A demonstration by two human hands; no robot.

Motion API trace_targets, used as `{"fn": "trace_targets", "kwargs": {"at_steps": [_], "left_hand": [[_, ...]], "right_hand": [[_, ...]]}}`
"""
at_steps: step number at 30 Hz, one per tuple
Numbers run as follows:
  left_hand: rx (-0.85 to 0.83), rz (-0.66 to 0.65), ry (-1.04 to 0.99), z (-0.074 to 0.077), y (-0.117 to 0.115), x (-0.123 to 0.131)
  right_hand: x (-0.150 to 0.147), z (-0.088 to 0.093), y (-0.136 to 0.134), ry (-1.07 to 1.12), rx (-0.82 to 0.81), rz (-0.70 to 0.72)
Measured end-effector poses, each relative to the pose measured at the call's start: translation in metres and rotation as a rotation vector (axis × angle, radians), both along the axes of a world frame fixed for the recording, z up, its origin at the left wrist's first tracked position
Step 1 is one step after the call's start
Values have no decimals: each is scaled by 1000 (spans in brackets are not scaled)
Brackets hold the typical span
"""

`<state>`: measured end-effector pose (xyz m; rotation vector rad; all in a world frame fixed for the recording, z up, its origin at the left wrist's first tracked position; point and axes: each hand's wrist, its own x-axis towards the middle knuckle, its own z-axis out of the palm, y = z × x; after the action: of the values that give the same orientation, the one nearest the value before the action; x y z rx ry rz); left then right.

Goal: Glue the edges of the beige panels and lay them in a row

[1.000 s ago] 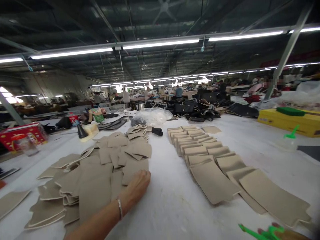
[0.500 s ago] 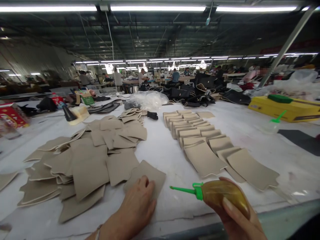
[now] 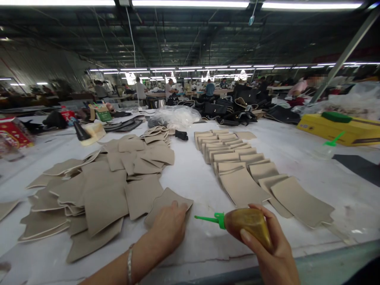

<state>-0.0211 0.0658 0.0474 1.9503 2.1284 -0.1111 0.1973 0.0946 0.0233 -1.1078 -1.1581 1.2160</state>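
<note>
Fingers point(image 3: 174, 206) of my left hand point(image 3: 169, 233) are pressing flat and close together on one beige piece point(image 3: 164, 198) near the table's point(image 3: 196, 174) front edge.
I'm judging this partway: the loose heap point(image 3: 113, 186) is lying unsorted on the left, while two overlapped rows point(image 3: 243, 170) are lying laid out on the right. My right hand point(image 3: 273, 253) is wrapping a squeeze bottle point(image 3: 249, 222) holding amber liquid.

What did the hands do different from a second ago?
The left hand slid one beige piece out of the loose pile toward the table edge and presses flat on it. The right hand brought the amber squeeze bottle up into view, green nozzle pointing left at that piece. The pile and the neat rows stayed put.
</note>
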Motion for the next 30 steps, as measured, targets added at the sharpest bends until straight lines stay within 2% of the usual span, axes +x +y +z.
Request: {"fn": "trace_targets", "kwargs": {"at_steps": [3,6,9,13,19,27,30], "left_hand": [[42,-33,-130,0,-1,-17],[49,-12,-204,-3,-3,-24],[47,0,-203,-5,-4,-22],[63,-4,-180,-6,-4,-18],[65,-14,-131,-7,-3,-14],[31,-19,-90,-6,-4,-13],[31,-25,-96,-9,-5,-13]], "right_hand": [[-1,-11,11,-166,144,25],[-2,-19,22,-326,338,87],[-8,-19,30,-442,481,133],[-16,-13,34,-504,588,140],[-12,-17,36,-550,588,149],[-12,-24,42,-485,450,98],[-10,-24,42,-471,420,143]]}}
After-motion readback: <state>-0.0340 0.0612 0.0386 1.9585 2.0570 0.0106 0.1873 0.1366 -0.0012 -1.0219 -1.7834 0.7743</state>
